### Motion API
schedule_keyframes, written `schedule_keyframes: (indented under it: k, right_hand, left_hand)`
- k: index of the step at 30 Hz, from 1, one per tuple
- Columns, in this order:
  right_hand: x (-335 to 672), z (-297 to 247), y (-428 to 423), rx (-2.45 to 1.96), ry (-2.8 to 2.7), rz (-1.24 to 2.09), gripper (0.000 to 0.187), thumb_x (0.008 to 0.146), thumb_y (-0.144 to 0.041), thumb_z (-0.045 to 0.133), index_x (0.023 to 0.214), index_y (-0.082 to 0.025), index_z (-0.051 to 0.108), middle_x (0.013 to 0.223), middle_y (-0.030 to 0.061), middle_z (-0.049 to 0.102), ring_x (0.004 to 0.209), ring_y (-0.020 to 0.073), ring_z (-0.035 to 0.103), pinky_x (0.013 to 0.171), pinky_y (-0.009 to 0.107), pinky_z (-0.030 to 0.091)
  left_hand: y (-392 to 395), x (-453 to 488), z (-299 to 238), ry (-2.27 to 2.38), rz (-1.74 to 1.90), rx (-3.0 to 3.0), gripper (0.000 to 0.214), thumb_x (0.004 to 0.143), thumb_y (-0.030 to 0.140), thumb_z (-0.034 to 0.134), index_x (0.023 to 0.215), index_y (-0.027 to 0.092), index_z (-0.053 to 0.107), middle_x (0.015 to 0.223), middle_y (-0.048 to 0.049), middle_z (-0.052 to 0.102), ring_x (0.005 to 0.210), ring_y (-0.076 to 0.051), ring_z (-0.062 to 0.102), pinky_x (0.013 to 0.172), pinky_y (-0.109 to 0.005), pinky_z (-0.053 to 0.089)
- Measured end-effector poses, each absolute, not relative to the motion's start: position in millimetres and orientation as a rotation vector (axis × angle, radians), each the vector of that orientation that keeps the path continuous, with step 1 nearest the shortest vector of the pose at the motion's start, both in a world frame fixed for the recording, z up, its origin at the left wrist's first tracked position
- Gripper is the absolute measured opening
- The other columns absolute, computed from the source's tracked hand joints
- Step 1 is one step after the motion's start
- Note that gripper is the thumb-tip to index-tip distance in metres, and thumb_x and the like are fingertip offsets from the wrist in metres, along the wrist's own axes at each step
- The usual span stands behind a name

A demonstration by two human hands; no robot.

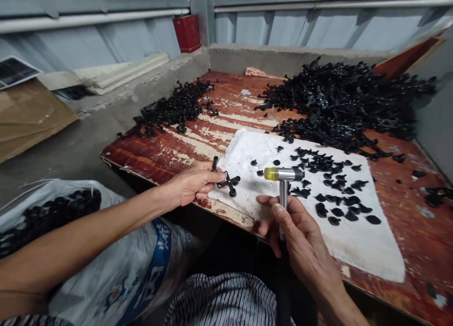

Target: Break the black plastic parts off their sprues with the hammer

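Hammer (283,175) stands upright in the right hand (297,236), fist closed round its shaft. Left hand (194,182) pinches a black sprue (228,180) flat on the white pad's (354,241) edge.

I see grey metal walls (123,43) above a concrete ledge (269,59). A red box (186,32) sits there; cardboard (28,118) lies left.

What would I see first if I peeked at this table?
Probably the huge heap of black pieces at the back right of the red wooden table. Next, the little hammer with a yellow tip, held in the right hand over the white pad, while the left hand holds a black cross-shaped piece.
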State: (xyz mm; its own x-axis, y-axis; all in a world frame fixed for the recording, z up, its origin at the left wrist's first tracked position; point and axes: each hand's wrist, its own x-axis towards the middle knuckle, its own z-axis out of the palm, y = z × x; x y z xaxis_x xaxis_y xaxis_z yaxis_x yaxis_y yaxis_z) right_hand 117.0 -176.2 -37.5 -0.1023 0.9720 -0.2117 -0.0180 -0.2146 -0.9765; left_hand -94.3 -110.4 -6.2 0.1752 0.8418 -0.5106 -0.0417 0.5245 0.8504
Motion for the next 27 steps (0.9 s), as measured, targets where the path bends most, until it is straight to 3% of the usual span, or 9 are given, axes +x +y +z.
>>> schedule_keyframes:
  k: [7, 27]
  right_hand:
    - [117.8, -36.4, -176.0, -1.307, -1.151, 1.468, 0.046, 0.084, -0.055, 0.054, 0.107, -0.015, 0.054, 0.058, -0.0018, 0.062, 0.035, 0.0066, 0.041, 0.033, 0.018, 0.031]
    - [119.7, -42.1, -175.8, -1.298, -1.143, 1.473, 0.043, 0.086, -0.053, 0.054, 0.108, -0.016, 0.056, 0.056, -0.0020, 0.061, 0.034, 0.0062, 0.040, 0.033, 0.018, 0.030]
  left_hand:
    - [-103.6, -96.0, -8.3, 1.280, 0.685, 0.776, 0.014, 0.079, 0.007, 0.060, 0.068, 0.013, 0.054, 0.058, -0.0003, 0.060, 0.029, 0.003, 0.024, 0.029, -0.012, 0.015]
    - [-99.5, -94.5, -10.8, 1.285, 0.676, 0.744, 0.016, 0.078, 0.005, 0.060, 0.064, 0.011, 0.056, 0.053, -0.0006, 0.059, 0.027, 0.002, 0.026, 0.027, -0.012, 0.014]
